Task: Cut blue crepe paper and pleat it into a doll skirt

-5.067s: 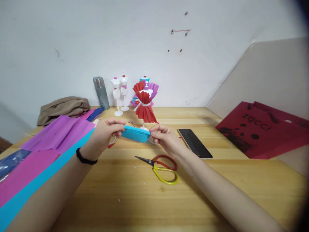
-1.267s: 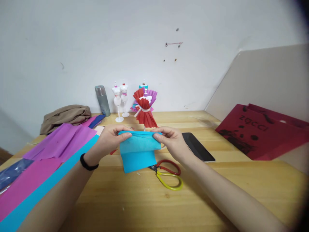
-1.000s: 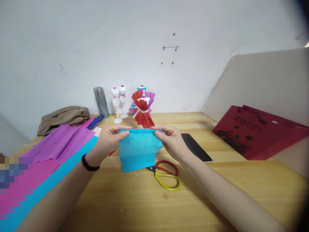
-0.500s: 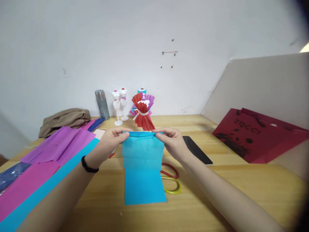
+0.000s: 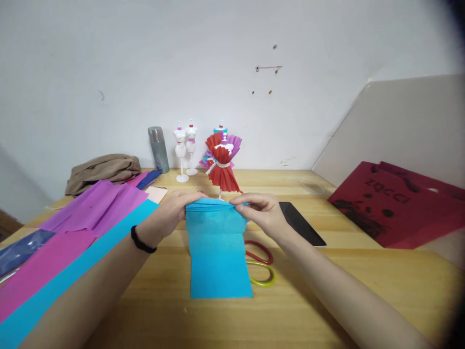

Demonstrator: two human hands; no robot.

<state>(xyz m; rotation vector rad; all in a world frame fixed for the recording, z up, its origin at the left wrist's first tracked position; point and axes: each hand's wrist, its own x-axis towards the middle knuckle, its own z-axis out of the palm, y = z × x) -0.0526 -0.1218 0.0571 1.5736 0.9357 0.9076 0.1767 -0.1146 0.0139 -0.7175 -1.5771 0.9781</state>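
A strip of blue crepe paper [image 5: 220,261] hangs between my hands, its top edge folded into several narrow pleats. My left hand [image 5: 181,206] is closed on the upper left corner, the thumb hidden behind or under the folds. At the upper right corner my right hand [image 5: 259,208] pinches the pleats between thumb and fingers. Scissors with one red and one yellow handle loop [image 5: 262,281] lie partly under the paper; their blades are hidden. Just beyond the paper stands a small dress form [image 5: 222,169] in a pleated red paper dress tied with a white band.
Purple paper [image 5: 98,206], pink paper and a long blue strip [image 5: 119,228] lie at the left, near a brown cloth [image 5: 103,172]. A flask [image 5: 159,150] and bare white dress forms [image 5: 180,150] stand at the back. A black tablet [image 5: 301,225] and red paper bag [image 5: 385,206] are at the right.
My left thumb has shifted from the front of the pleats to out of sight, and the folded edge has fanned out slightly. The whole view has moved a little.
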